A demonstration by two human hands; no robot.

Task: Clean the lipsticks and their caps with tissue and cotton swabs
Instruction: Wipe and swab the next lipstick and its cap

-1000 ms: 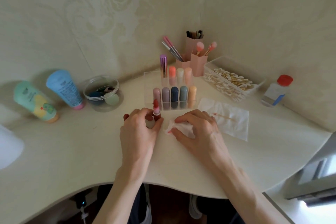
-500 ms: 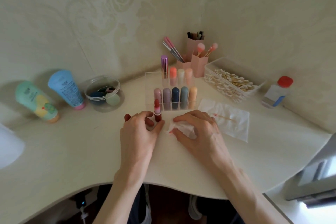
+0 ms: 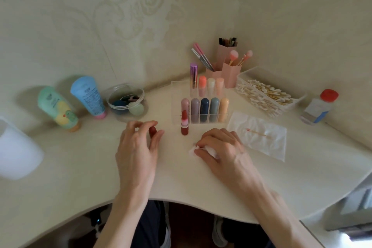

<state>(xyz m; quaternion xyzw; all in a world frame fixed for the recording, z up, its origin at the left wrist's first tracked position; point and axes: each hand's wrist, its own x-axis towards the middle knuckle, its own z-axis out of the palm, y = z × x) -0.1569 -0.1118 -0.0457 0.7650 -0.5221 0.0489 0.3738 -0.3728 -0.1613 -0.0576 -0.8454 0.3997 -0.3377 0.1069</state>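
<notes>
Lipstick (image 3: 184,125) with its red bullet exposed stood upright and uncapped on the counter (image 3: 80,167), just in front of the clear organiser (image 3: 174,94), and no hand was touching it. To its left, the left hand (image 3: 138,147) had the thumb and fingers curled around a dark red cap (image 3: 153,131), gripping it low over the counter; whether the cap was touching the surface I cannot tell. To the right of the lipstick, the right hand (image 3: 223,147) was clenched on a crumpled tissue (image 3: 193,150) and rested on the counter, with a white corner of the tissue sticking out by the fingertips. Behind this hand a flat tissue (image 3: 259,147) was lying spread out, and one cotton swab (image 3: 258,133) with a pinkish tip was lying on it. Inside the organiser several capped lipsticks (image 3: 204,109) stood in two rows, five in front and four at the back. Farther right there was a clear box of cotton swabs (image 3: 247,72), and beside it a small bottle (image 3: 320,106) with a red lid near the wall. Pink holders (image 3: 231,74) with brushes stood in the corner. On the left side a round clear tub (image 3: 124,86), a blue tube (image 3: 88,96) and a green tube (image 3: 57,107) stood along the wall.
</notes>
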